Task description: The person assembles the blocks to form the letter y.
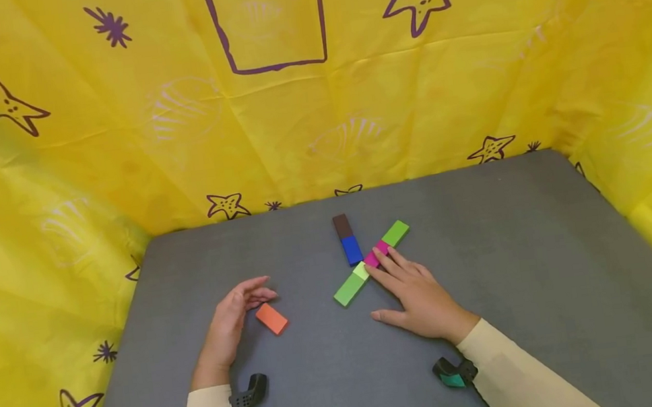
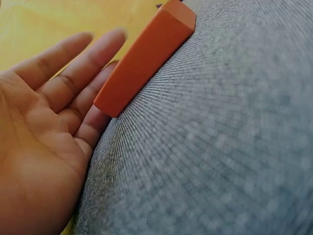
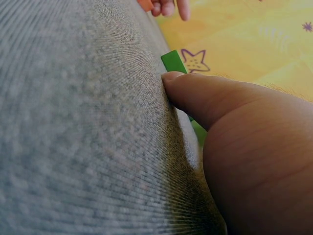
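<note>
An orange block point(image 1: 271, 319) lies flat on the grey table beside my left hand point(image 1: 232, 322). In the left wrist view the orange block point(image 2: 146, 58) stands close in front of the loosely bent fingers, and nothing is gripped. My right hand point(image 1: 419, 297) has its fingertips on a diagonal row of blocks, over the magenta block point(image 1: 372, 259). That row also has a green block point(image 1: 397, 232) at the far end, a pale yellow-green block point(image 1: 361, 270) and another green block point(image 1: 349, 289) at the near end. In the right wrist view, the thumb partly hides a green block point(image 3: 173, 61).
A dark brown block point(image 1: 342, 226) and a blue block point(image 1: 352, 250) lie end to end, the blue one close to the diagonal row. Yellow cloth point(image 1: 294, 139) with drawn stars hangs behind and beside the grey table point(image 1: 522, 261). Each wrist carries a black strap.
</note>
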The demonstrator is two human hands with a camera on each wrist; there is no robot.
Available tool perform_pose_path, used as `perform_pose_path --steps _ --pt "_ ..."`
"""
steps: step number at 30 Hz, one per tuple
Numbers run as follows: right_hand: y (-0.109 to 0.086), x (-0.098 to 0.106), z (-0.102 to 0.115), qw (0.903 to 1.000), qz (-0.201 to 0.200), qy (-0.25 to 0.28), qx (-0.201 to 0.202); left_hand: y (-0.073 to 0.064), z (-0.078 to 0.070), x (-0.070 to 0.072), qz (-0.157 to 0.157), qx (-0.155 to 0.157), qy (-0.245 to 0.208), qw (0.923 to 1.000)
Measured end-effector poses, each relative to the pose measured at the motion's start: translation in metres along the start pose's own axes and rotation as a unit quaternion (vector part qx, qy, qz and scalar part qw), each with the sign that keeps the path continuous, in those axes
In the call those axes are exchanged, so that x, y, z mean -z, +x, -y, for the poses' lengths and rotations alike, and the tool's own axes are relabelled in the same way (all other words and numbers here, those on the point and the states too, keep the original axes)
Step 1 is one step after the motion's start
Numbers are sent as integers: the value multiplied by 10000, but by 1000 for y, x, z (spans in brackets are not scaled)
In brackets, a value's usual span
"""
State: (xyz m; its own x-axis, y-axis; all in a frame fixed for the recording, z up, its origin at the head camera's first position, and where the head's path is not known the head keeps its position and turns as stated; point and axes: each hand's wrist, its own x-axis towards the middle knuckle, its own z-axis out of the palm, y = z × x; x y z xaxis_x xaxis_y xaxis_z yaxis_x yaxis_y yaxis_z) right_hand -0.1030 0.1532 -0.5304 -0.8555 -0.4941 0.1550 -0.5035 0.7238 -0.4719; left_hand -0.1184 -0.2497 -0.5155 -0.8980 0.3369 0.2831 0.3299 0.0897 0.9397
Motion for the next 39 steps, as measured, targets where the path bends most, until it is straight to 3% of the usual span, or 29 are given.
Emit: perform_pose_path --steps 3,9,15,25,31,39 --pt "0 -1 0 10000 -22 3 18 -1 -1 0 -55 185 150 9997" --pt "0 0 1 9999 -96 30 99 -6 -3 3 -66 847 478 9952" --pt "1 1 3 9998 -152 31 118 -7 -2 5 116 987 1177 9881" --pt "1 2 3 9998 -129 21 142 -11 -12 7 399 1885 1246 9733" --pt "1 3 4 9998 -125 29 157 -10 -11 4 363 1951 1723 9648" --pt "0 1 3 9996 -212 24 177 -8 -9 -2 -119 1986 1813 9631"
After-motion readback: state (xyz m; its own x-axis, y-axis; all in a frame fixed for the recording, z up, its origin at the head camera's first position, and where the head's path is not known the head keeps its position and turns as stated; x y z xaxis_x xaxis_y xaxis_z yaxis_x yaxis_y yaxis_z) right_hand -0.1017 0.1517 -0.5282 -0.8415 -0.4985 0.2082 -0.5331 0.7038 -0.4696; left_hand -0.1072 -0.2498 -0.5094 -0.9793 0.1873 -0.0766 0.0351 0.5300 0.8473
